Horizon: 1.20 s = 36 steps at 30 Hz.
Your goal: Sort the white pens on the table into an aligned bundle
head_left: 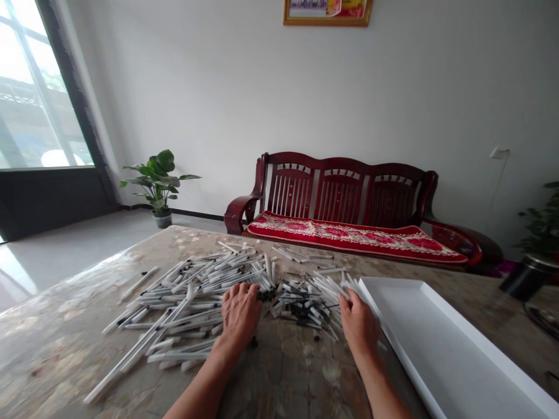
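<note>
A big heap of white pen barrels [187,311], many with black ends, covers the left middle of the table. My left hand [241,311] is at the heap's right side, fingers curled downward. Small black pen parts [264,294] lie against its fingertips; what its fingers hold, if anything, is hidden. Between my hands is a pile of thin black and clear pen parts [305,305]. My right hand [358,321] is closed, with thumb and fingers pinched at a loose bunch of white pen barrels [327,286] fanning out to the left.
A shallow white tray [454,355] lies on the table [283,378] just right of my right hand. Farther right stands a dark cylindrical container [526,279] near some cable. Behind the table are a red wooden bench [340,198] and a potted plant [161,186].
</note>
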Tool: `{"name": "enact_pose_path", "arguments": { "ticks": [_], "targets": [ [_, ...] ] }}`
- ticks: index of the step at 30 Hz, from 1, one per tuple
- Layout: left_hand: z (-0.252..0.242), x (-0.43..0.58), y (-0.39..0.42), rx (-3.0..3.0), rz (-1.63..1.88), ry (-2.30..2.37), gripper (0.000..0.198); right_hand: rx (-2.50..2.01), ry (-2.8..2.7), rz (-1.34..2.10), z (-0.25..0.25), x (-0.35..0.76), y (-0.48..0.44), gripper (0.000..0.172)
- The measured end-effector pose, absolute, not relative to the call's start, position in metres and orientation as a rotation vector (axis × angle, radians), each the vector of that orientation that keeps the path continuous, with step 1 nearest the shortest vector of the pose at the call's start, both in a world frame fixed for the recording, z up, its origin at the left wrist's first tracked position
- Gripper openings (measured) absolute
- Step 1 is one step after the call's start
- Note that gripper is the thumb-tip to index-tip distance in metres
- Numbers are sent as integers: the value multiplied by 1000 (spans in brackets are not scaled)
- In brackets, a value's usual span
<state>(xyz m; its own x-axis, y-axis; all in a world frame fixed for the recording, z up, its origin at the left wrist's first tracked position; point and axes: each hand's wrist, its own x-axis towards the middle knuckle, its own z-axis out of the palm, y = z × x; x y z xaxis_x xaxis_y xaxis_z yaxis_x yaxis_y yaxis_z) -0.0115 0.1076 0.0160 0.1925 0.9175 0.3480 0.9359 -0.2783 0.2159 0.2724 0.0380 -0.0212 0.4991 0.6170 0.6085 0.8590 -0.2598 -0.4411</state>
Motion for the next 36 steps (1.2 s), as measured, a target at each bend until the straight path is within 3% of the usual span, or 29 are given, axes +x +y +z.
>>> {"name": "enact_pose_path", "arguments": {
  "ticks": [10,18,24,32,36],
  "targets": [
    [20,-4,108,-2488,-385,-1810,32,-1770,-1272,-232,-20,252,40,44],
    [16,-7,111,-2622,-286,-1666,36,-1660,-1354,-182,-23,242,40,39],
    [15,-7,113,-2648,-267,-1648,26,-1610,-1392,-119,-23,235,40,35],
    [10,-6,114,-2539,-615,-1631,19,-1561,-1410,-96,-22,229,39,32],
    [7,-8,115,-2451,-1029,-1564,19,-1545,-1406,-75,-23,228,39,30]
  ]
}}
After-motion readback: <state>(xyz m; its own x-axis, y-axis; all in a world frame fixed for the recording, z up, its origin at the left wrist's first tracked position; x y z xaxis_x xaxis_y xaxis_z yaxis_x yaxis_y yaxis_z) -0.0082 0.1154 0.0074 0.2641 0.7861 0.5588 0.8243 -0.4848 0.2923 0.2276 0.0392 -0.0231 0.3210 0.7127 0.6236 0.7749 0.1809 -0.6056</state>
